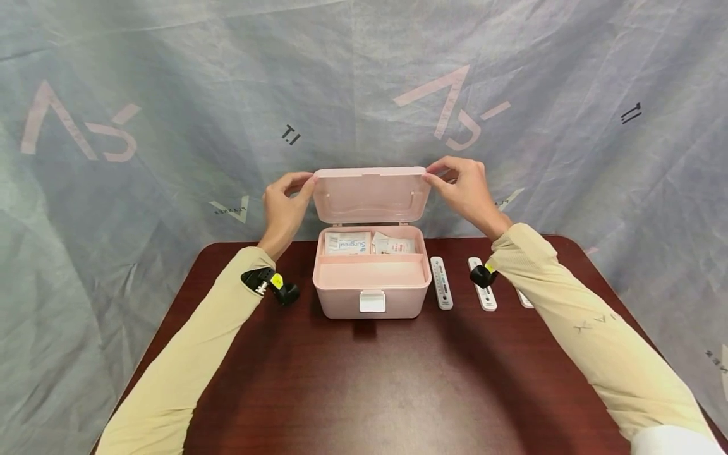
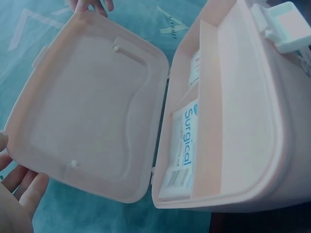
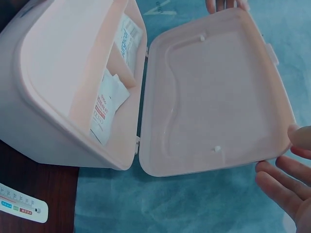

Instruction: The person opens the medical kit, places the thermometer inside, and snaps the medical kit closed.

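Note:
A pink plastic storage box (image 1: 372, 300) stands at the back of the table, its lid (image 1: 372, 196) raised upright on its hinges. My left hand (image 1: 286, 205) pinches the lid's upper left corner between thumb and fingers. At the opposite upper corner my right hand (image 1: 463, 189) pinches the lid likewise. Inside, the back row has two compartments: one holds a packet printed "Surgical" (image 2: 182, 145), the other white packets with red print (image 3: 106, 109). A front compartment (image 1: 372, 273) shows its bare pink floor. The white latch (image 1: 372, 301) hangs on the box front.
To the box's right lie white thermometer-like strips with printed scales: one close by (image 1: 441, 282), another (image 1: 482, 284) under the right wrist camera, and a third (image 1: 524, 298) partly behind the right sleeve. A grey printed cloth (image 1: 352, 82) hangs behind the dark red table (image 1: 364, 385).

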Tool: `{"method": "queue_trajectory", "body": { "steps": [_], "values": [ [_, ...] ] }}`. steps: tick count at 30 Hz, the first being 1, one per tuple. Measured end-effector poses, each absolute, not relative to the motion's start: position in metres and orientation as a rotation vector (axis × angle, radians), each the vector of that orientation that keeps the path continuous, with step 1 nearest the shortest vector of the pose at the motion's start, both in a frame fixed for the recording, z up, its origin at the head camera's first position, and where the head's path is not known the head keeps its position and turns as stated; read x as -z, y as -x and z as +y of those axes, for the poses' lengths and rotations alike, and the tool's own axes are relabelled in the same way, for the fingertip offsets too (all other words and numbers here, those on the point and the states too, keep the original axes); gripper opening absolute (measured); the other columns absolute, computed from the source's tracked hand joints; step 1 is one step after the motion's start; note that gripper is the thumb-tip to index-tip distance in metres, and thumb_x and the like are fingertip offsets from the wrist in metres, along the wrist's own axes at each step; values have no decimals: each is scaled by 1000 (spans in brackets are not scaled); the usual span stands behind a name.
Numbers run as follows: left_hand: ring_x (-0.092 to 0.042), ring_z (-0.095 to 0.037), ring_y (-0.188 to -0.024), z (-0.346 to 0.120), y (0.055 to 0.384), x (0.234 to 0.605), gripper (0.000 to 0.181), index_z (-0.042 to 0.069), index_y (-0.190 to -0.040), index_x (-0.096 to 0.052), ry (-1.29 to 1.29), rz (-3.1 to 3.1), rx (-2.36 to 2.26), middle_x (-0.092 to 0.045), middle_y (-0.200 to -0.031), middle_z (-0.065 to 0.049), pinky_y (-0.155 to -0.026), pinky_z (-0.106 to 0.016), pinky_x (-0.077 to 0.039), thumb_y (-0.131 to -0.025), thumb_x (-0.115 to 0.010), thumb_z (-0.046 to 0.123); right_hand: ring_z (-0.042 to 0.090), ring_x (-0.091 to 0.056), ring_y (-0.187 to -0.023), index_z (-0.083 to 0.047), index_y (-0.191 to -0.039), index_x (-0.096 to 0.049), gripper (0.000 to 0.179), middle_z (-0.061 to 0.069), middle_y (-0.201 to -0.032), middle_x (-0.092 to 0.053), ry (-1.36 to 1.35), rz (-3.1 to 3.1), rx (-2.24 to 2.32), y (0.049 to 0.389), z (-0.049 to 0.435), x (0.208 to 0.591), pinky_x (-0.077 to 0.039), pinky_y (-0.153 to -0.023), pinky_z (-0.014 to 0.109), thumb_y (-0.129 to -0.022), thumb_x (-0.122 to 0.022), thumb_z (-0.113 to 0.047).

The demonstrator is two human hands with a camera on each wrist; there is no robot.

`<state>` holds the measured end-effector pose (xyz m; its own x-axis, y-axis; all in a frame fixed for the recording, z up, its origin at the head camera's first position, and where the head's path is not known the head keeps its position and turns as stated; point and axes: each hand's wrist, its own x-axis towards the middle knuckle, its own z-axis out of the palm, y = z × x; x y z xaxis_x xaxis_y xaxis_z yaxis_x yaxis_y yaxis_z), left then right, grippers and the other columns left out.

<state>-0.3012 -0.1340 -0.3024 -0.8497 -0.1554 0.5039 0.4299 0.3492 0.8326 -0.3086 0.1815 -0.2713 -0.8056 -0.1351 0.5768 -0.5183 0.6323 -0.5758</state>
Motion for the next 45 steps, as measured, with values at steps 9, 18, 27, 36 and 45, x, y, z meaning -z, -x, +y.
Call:
{"method": "queue_trajectory", "body": {
  "steps": [9,18,27,36,45],
  "values": [
    [-64,-16,-89,-131,308,302,29,6,-103,-72,216,-2054,1623,-69,-99,-9,-75,-28,-53,-88,-68,30,22,-68,-74,-6,-91,-73,16,9,-89,-71,-499,-2374,-1027,316,179,271,-47,-60,21,-86,-71,-21],
    [-64,-28,-88,-129,315,300,30,4,-103,-72,154,-2027,1682,-68,-98,-12,-76,-34,-53,-87,-69,29,21,-67,-80,-4,-91,-73,16,10,-88,-71,-465,-2374,-1057,321,176,270,-47,-66,21,-87,-70,-20],
    [-62,-26,-88,-126,318,305,30,5,-103,-71,136,-2021,1696,-66,-96,-10,-80,-40,-52,-88,-68,30,21,-66,-80,-1,-90,-72,17,12,-86,-70,-365,-2312,-1128,323,172,276,-44,-65,17,-86,-72,-18],
    [-63,-27,-86,-126,321,306,28,5,-101,-71,130,-2019,1695,-66,-94,-9,-78,-40,-53,-88,-68,30,22,-66,-81,-3,-91,-73,19,12,-86,-70,-329,-2294,-1159,325,170,279,-45,-67,19,-86,-72,-21],
    [-63,-26,-86,-127,324,304,29,5,-99,-70,87,-2041,1711,-65,-92,-8,-77,-36,-54,-88,-68,32,20,-66,-81,-4,-91,-74,19,11,-86,-70,-320,-2267,-1176,326,167,282,-45,-67,20,-86,-71,-22]
  ]
}}
